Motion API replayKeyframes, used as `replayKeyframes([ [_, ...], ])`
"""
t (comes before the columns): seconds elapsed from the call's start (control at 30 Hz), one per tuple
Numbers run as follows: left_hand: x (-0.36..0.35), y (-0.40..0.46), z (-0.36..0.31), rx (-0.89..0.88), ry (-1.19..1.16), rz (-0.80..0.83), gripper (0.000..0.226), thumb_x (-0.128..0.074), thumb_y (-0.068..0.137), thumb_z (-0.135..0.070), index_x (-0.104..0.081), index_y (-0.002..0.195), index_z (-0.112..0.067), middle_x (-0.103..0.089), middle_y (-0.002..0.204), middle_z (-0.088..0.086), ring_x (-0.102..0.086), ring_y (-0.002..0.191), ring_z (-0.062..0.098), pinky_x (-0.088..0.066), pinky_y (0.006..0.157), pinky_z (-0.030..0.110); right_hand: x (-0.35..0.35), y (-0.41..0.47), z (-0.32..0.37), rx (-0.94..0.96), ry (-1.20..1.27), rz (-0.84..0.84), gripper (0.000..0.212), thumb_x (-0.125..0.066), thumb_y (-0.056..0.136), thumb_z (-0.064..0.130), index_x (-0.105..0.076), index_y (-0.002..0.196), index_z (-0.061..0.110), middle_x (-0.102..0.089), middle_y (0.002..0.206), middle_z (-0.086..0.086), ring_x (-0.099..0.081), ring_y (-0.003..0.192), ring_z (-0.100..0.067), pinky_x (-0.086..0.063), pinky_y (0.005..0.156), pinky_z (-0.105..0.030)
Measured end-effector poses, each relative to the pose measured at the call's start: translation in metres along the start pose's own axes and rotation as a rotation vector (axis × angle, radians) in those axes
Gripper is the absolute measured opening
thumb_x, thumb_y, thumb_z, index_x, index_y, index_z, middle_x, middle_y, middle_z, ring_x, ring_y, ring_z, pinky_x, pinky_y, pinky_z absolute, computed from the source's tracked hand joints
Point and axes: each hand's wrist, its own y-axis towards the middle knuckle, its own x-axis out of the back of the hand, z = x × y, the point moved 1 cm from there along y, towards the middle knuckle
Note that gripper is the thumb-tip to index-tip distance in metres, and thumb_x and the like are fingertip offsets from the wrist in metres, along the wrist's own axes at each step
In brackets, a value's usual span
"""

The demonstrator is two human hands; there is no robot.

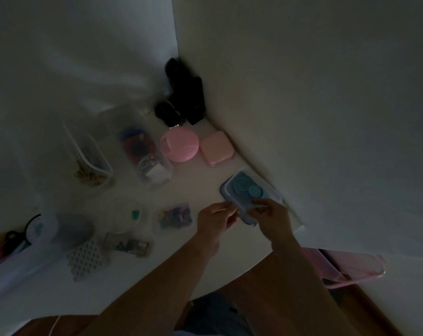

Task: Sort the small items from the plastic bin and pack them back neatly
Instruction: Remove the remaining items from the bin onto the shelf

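The whole scene is dim and soft. The near end of the blue case (244, 192) is covered by both hands, the left hand (215, 221) and right hand (273, 219), so their grip cannot be read. The black heap (184, 98) in the corner shows no detail. The clear bin (16, 260) and the pink tray (351, 267) are only partly visible.

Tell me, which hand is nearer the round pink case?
Left. The left hand is below the round pink case; the right hand is farther right, holding the blue box.
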Motion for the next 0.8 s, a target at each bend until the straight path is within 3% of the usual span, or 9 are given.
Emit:
replayKeyframes([
  [0.1, 0.000, 0.011, 0.004, -0.099, 0.188, -0.048, 0.024, -0.073, 0.088, -0.013, -0.068, 0.110, -0.009, -0.074, 0.096, 0.002, -0.072, 0.089, 0.019, -0.061, 0.078, 0.030, 0.014, 0.017, 0.003, -0.002, 0.100, -0.212, 0.024, -0.071, 0.083, 0.006, -0.071, 0.105, 0.016, -0.068, 0.075, 0.001, -0.060, 0.057, -0.009, -0.042, 0.045, -0.012],
  [0.2, 0.002, 0.020, 0.005, -0.184, 0.428, -0.052, 0.039, -0.065, 0.093, -0.016, -0.057, 0.131, -0.017, -0.063, 0.124, -0.002, -0.064, 0.107, 0.016, -0.057, 0.090, 0.038, 0.010, 0.034, 0.011, 0.030, -0.025, -0.219, 0.026, -0.066, 0.084, 0.007, -0.072, 0.107, 0.017, -0.073, 0.085, -0.006, -0.062, 0.059, -0.010, -0.047, 0.050, -0.017],
  [0.3, 0.001, 0.027, 0.004, -0.121, 0.342, 0.012, 0.042, -0.055, 0.099, -0.009, -0.048, 0.139, -0.018, -0.068, 0.099, -0.016, -0.066, 0.075, -0.002, -0.057, 0.071, 0.025, -0.005, 0.040, 0.009, 0.014, -0.180, -0.105, 0.023, -0.065, 0.084, 0.017, -0.074, 0.105, 0.016, -0.074, 0.098, -0.008, -0.068, 0.081, -0.023, -0.056, 0.072, -0.031],
  [0.33, 0.001, 0.029, 0.002, -0.118, 0.322, 0.018, 0.044, -0.057, 0.098, -0.007, -0.048, 0.140, -0.016, -0.067, 0.105, -0.013, -0.066, 0.075, -0.001, -0.057, 0.073, 0.027, -0.007, 0.039, 0.007, 0.023, -0.215, -0.109, 0.023, -0.065, 0.085, 0.018, -0.074, 0.106, 0.016, -0.073, 0.101, -0.008, -0.069, 0.087, -0.025, -0.057, 0.079, -0.034],
  [0.4, 0.002, 0.031, 0.001, -0.133, 0.290, 0.022, 0.045, -0.061, 0.095, -0.003, -0.051, 0.137, -0.013, -0.057, 0.133, 0.001, -0.066, 0.099, 0.015, -0.056, 0.084, 0.038, -0.006, 0.035, 0.005, 0.052, -0.220, -0.182, 0.026, -0.064, 0.087, 0.018, -0.071, 0.112, 0.015, -0.072, 0.106, -0.007, -0.069, 0.094, -0.025, -0.057, 0.084, -0.036],
  [0.47, 0.006, 0.027, -0.003, -0.163, 0.280, 0.027, 0.041, -0.059, 0.095, -0.002, -0.054, 0.134, -0.013, -0.054, 0.136, 0.004, -0.063, 0.109, 0.022, -0.056, 0.083, 0.036, -0.005, 0.026, 0.007, 0.054, -0.126, -0.227, 0.023, -0.061, 0.089, 0.016, -0.068, 0.111, 0.018, -0.070, 0.105, -0.005, -0.068, 0.093, -0.023, -0.057, 0.079, -0.034],
  [0.6, 0.033, 0.009, -0.014, -0.241, 0.214, -0.028, 0.025, -0.056, 0.097, -0.002, -0.062, 0.112, -0.022, -0.066, 0.107, -0.003, -0.066, 0.092, 0.015, -0.055, 0.075, 0.025, -0.034, -0.005, 0.026, -0.022, 0.243, 0.037, 0.019, -0.050, 0.090, 0.006, -0.062, 0.096, 0.018, -0.059, 0.092, -0.005, -0.055, 0.081, -0.018, -0.045, 0.070, -0.030],
  [0.7, 0.069, -0.014, -0.021, -0.273, 0.151, -0.104, 0.019, -0.054, 0.096, 0.002, -0.064, 0.105, -0.011, -0.066, 0.088, 0.006, -0.061, 0.074, 0.016, -0.050, 0.062, 0.017, -0.066, -0.031, 0.030, 0.092, 0.249, 0.197, 0.017, -0.057, 0.091, 0.005, -0.062, 0.101, 0.018, -0.065, 0.094, -0.003, -0.062, 0.083, -0.017, -0.052, 0.071, -0.027],
  [0.8, 0.113, -0.033, -0.010, -0.280, 0.193, -0.200, 0.010, -0.056, 0.098, -0.004, -0.065, 0.102, -0.005, -0.068, 0.087, 0.010, -0.061, 0.068, 0.015, -0.050, 0.056, 0.013, -0.098, -0.056, 0.023, 0.133, 0.249, 0.270, 0.023, -0.072, 0.084, 0.005, -0.066, 0.105, 0.013, -0.070, 0.091, 0.002, -0.068, 0.082, -0.012, -0.055, 0.066, -0.020],
])
